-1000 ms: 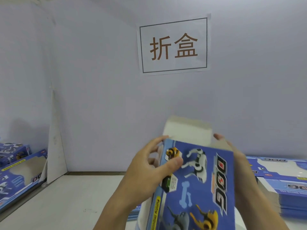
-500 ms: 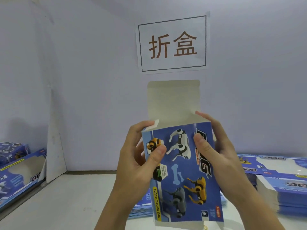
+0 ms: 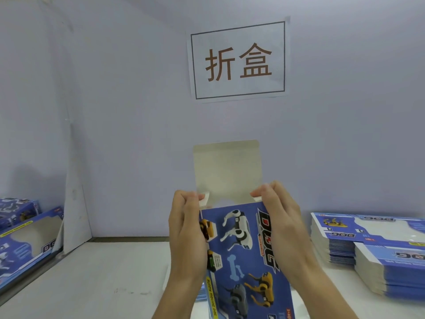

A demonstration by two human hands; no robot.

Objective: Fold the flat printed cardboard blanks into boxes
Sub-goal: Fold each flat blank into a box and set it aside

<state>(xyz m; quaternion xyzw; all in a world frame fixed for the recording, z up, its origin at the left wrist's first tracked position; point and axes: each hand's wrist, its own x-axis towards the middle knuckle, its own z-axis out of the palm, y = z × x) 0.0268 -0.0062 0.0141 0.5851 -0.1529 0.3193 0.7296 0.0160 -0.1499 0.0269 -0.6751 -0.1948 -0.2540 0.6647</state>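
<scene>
left hand [image 3: 187,236] curls round the box [image 3: 243,259] left edge, fingertips pinching a small side flap [image 3: 204,200] | right hand [image 3: 279,224] grips the right edge, pinching the other flap | box upright between both hands above the table [image 3: 110,279], long axis vertical, top flap [image 3: 227,169] standing open upward | flat stacks [image 3: 372,252] right, wall sign [image 3: 238,61] behind

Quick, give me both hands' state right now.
Left hand: pinching the box's left side flap.
Right hand: pinching the right side flap.
</scene>
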